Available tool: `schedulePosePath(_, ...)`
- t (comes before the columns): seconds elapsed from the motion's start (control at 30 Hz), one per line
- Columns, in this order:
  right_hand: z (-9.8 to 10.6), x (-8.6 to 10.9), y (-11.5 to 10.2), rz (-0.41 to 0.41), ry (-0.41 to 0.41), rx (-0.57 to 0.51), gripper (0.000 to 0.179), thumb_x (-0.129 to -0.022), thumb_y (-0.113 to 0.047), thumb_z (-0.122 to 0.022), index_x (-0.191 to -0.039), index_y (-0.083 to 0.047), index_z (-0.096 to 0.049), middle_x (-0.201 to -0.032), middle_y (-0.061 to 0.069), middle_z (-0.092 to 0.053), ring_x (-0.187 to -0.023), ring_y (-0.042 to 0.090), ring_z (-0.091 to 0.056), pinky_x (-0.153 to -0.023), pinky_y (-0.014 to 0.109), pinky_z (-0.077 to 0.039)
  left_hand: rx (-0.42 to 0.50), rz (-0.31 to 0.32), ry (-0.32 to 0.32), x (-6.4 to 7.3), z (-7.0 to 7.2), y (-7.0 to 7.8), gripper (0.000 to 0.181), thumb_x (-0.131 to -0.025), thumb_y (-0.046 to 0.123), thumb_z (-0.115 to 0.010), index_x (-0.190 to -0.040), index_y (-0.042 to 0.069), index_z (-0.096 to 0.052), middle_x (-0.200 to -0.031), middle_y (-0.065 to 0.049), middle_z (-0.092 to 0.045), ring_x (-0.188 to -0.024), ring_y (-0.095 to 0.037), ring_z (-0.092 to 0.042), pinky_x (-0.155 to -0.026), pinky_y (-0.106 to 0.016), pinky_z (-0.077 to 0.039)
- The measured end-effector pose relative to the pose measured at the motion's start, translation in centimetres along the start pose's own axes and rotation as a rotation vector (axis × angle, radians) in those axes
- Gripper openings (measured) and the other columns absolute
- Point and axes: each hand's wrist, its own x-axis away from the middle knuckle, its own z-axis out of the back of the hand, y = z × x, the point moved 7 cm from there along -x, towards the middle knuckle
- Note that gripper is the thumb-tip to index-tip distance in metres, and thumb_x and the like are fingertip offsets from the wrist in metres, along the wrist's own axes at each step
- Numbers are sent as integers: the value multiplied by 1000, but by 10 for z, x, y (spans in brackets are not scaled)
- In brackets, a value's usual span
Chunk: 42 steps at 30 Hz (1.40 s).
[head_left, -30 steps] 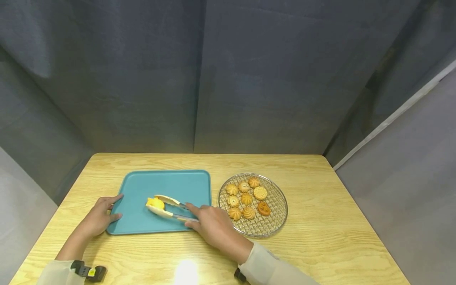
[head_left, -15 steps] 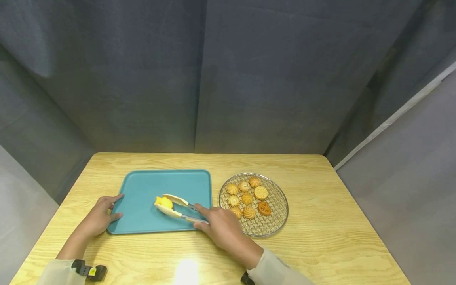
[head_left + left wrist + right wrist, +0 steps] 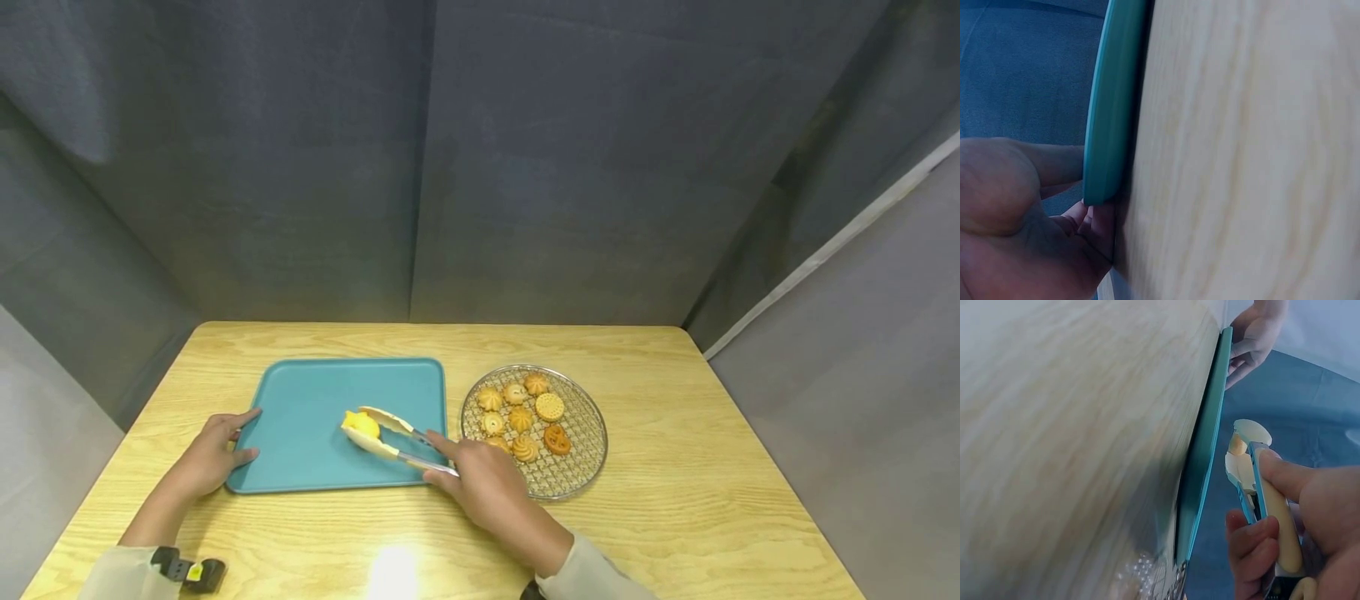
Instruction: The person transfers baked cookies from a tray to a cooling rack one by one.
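My right hand (image 3: 487,482) grips kitchen tongs (image 3: 401,446) with cream tips and metal arms. Between the tips is a small rounded yellow item (image 3: 362,424) with a bumpy outline, its kind unclear. It is over the right-centre part of the blue-green tray (image 3: 315,454); the right wrist view suggests the tongs (image 3: 1260,487) are raised above the tray (image 3: 1204,456). My left hand (image 3: 206,458) holds the tray's left edge. In the left wrist view, that hand (image 3: 1016,219) has its thumb at the rim and fingers partly hidden around the tray's corner.
To the tray's right lies a round wire rack (image 3: 585,467) bearing several cookies (image 3: 520,418) and one pretzel-shaped biscuit (image 3: 557,439). My right hand covers its lower left edge. Both stand on a wooden table (image 3: 675,458), with a grey curtain (image 3: 525,208) behind.
My right hand has moved right, carrying the tongs and the yellow item from the tray's middle toward its right side. It now covers more of the rack. The left hand and tray stay put.
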Motion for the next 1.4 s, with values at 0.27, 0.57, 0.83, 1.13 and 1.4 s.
schedulePosePath(0.27, 7, 11, 10, -5, 22, -19, 59, -95, -49, -71, -150, -33, -55, -111, 4, -77, -86, 20, -72, -64, 32, -55, 7, -4, 2, 0, 0, 0, 63, -98, -4, -62, -154, -13, -33, -140, -38, -31, -118, -51, -45, -86, -51, -53)
schedulePosePath(0.57, 10, 20, 21, -23, 38, -27, 60, -93, -50, -71, -149, -33, -57, -98, 1, -76, -71, 12, -64, -58, 28, -49, -4, 4, 4, 0, 0, -1, 63, -98, -3, -62, -154, -12, -33, -141, -39, -32, -120, -53, -45, -90, -56, -53)
schedulePosePath(0.83, 17, 29, 28, -28, 76, -31, 60, -91, -50, -73, -147, -33, -58, -102, 0, -78, -71, 9, -63, -57, 26, -48, -6, 7, 10, 1, 0, 0, 64, -98, -4, -63, -153, -13, -33, -140, -39, -32, -118, -52, -45, -89, -55, -52)
schedulePosePath(1.13, 25, 40, 38, -71, 84, -18, 59, -91, -49, -74, -147, -34, -59, -90, -4, -74, -66, 5, -55, -58, 26, -46, -8, -5, 12, 1, 0, 1, 64, -97, -5, -63, -153, -13, -34, -140, -39, -32, -118, -52, -46, -88, -54, -53)
schedulePosePath(1.4, 30, 50, 50, -117, 76, -49, 59, -91, -49, -74, -147, -34, -59, -107, -2, -77, -72, 6, -60, -62, 27, -49, -4, 3, 6, 1, 0, 0, 64, -98, -4, -63, -153, -13, -33, -140, -39, -32, -119, -53, -45, -88, -54, -53)
